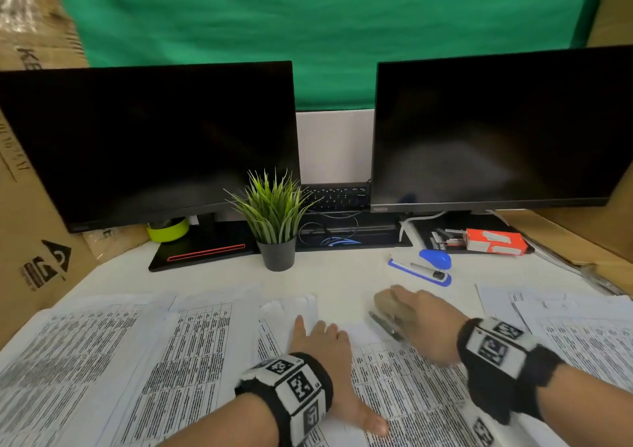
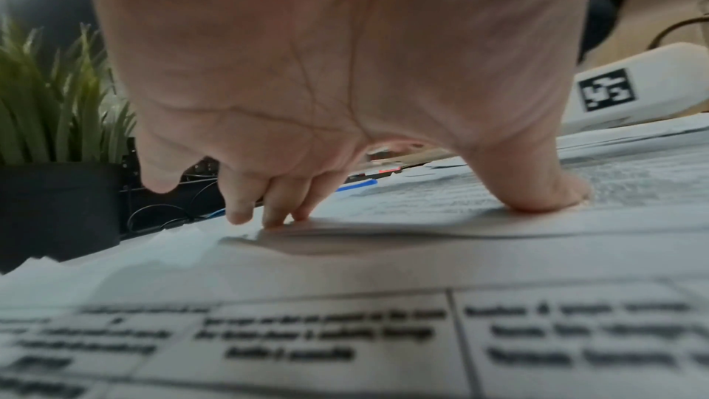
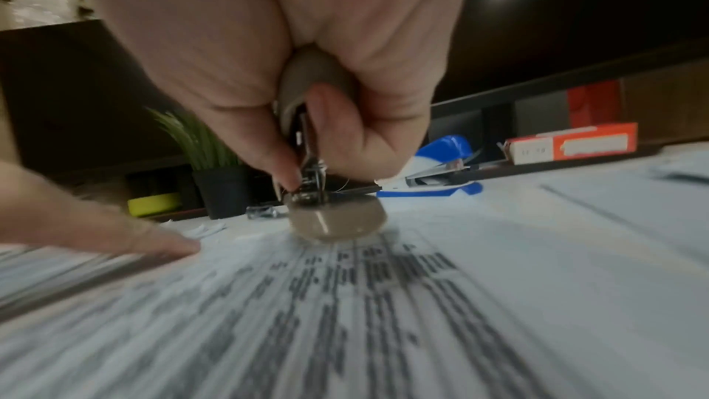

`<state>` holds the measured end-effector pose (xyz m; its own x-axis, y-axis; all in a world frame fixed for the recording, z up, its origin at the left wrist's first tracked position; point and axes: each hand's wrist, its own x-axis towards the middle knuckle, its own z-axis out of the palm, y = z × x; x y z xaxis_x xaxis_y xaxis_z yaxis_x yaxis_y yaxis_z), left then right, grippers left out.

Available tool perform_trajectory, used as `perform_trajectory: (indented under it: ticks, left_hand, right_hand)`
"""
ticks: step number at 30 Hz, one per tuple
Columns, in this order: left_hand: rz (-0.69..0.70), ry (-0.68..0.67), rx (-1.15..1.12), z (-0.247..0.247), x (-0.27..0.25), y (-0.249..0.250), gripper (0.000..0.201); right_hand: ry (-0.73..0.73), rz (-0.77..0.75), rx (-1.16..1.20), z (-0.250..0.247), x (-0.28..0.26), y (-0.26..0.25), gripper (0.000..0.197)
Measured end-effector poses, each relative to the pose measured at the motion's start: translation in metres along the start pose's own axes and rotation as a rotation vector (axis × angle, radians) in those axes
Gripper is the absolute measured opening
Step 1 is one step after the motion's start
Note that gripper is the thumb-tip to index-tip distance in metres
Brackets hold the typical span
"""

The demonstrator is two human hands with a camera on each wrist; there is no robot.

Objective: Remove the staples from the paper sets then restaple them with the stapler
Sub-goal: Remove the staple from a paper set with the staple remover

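Gripping the stapler (image 1: 390,313), right hand (image 1: 428,330) over paper set (image 1: 404,385).

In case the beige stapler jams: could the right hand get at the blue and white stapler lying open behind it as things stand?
Probably yes, once freed. The right hand grips the beige stapler now; the blue and white stapler lies just beyond it on bare white desk, with nothing standing between them.

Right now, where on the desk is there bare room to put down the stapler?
Bare white desk lies between the plant pot and the blue stapler, beyond the papers. The near desk is crowded: papers cover it side to side, under both hands.
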<state>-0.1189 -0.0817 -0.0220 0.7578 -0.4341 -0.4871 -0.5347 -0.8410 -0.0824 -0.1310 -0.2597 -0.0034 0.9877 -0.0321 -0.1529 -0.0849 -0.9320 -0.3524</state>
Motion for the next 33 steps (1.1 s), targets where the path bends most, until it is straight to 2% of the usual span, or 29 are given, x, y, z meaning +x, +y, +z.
perform_trajectory:
  ticks: [4, 7, 11, 20, 33]
  left_hand:
    - [0.101, -0.021, -0.053, -0.001, 0.005, -0.002, 0.132]
    - [0.134, -0.048, -0.043, -0.002, 0.009, -0.001, 0.128]
    - [0.107, -0.029, -0.057, 0.004, 0.009, 0.004, 0.13]
    - [0.067, -0.002, -0.035, 0.003, 0.007, 0.009, 0.129]
    - [0.043, 0.03, -0.032, 0.001, 0.004, 0.012, 0.129]
  right_hand:
    - [-0.113, -0.068, -0.077, 0.014, -0.026, 0.013, 0.05]
    - [-0.094, -0.05, -0.079, 0.017, -0.026, 0.007, 0.055]
    - [-0.058, 0.037, -0.067, 0.021, -0.023, -0.012, 0.055]
    - [-0.078, 0.186, -0.03, 0.027, -0.012, -0.029, 0.06]
    - [-0.009, 0.184, -0.083, 0.035, -0.006, -0.033, 0.066]
